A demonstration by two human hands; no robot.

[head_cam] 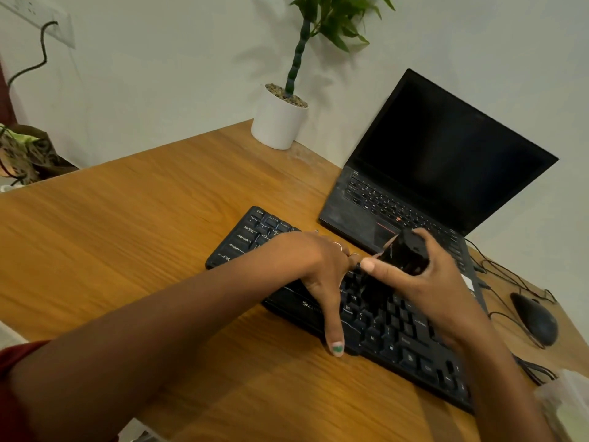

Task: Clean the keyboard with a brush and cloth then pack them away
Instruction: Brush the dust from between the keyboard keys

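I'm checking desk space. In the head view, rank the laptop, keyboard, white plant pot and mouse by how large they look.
1. laptop
2. keyboard, partly hidden by hands and nearer the camera, so the top two are unsure
3. white plant pot
4. mouse

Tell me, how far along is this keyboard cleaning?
Early, it seems. Nothing looks finished. In hand: the right hand grips a black brush over the keyboard, while the left hand rests on it, steadying it. Left: wiping with a cloth, which is not in view, then packing away.
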